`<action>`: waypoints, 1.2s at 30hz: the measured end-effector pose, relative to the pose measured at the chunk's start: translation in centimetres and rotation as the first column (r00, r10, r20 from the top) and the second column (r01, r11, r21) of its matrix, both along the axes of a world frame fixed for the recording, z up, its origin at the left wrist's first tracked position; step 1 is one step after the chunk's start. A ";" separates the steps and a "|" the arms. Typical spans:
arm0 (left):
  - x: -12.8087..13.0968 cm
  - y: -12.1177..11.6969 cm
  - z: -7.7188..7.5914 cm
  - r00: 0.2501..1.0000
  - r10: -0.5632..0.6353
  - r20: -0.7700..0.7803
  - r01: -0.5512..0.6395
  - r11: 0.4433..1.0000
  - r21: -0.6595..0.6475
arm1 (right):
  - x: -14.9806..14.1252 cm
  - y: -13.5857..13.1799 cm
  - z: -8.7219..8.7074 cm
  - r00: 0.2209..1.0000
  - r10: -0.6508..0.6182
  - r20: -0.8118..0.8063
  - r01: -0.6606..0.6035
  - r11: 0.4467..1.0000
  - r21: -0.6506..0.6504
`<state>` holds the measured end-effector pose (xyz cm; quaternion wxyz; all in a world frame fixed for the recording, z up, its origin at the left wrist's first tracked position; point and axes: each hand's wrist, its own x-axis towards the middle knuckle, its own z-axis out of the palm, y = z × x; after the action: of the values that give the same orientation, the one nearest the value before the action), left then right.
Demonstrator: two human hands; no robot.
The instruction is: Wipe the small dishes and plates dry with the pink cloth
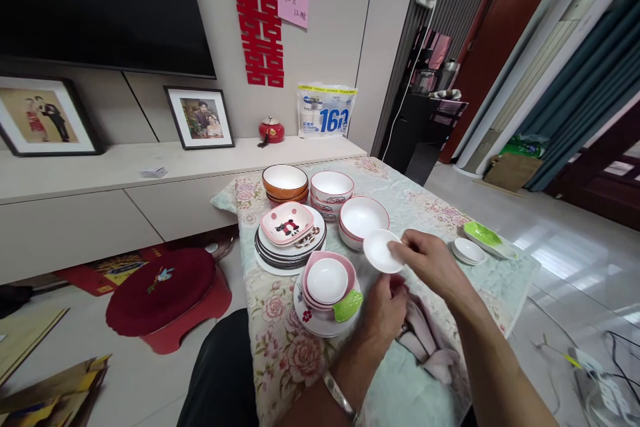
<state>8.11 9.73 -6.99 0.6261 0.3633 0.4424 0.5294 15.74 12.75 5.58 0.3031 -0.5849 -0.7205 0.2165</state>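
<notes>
My right hand [423,257] pinches a small white dish [377,252] by its right edge and holds it tilted above the table. Just below the dish is my left hand [385,310], its fingers curled close to the dish's underside. A crumpled greyish-pink cloth [425,340] trails from that hand onto the tablecloth; the grip on it is partly hidden. Left of my hands, a small white bowl [327,280] sits in a pink bowl with a green leaf-shaped part [349,307], on white plates [320,328]. Behind the dish stand white red-rimmed bowls [364,215].
Stacked plates [290,263] carry a pink cat dish [287,222]. Orange bowls [285,181] and more red-rimmed bowls [332,188] stand behind. At right are small white dishes [469,250] and a green dish [487,237]. A red stool [167,293] stands left of the table.
</notes>
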 end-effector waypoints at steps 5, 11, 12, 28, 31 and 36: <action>-0.4 -0.2 1.5 0.923 0.032 0.382 0.013 0.993 -0.115 | 5.6 -0.1 -3.7 0.991 -0.129 -0.042 0.126 0.990 -0.069; -0.9 -0.3 2.9 0.800 -0.015 0.600 0.158 0.970 -0.187 | 6.3 -0.6 -6.7 0.995 -0.063 -0.079 0.049 0.985 -0.165; -0.9 -0.2 2.9 0.811 0.018 0.585 0.134 0.968 -0.214 | 6.4 -0.8 -6.6 0.994 -0.037 -0.098 0.019 0.983 -0.184; -0.8 0.2 2.9 0.816 0.283 0.504 -0.165 0.950 -0.266 | 9.4 -2.3 -6.3 0.997 -0.007 -0.079 -0.010 0.979 -0.205; -0.8 0.1 3.3 0.810 0.261 0.526 -0.109 0.947 -0.303 | 10.1 -2.2 -5.7 0.957 -0.132 -0.258 0.105 0.988 -0.114; -0.7 -0.1 3.4 0.752 0.160 0.640 0.002 0.970 -0.245 | 6.8 -2.6 -6.2 0.993 -0.022 -0.119 0.028 0.998 0.053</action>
<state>7.44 9.61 -3.59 0.7556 0.0608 0.2687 0.5943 22.58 10.20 -0.60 0.3637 -0.5717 -0.6995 0.2271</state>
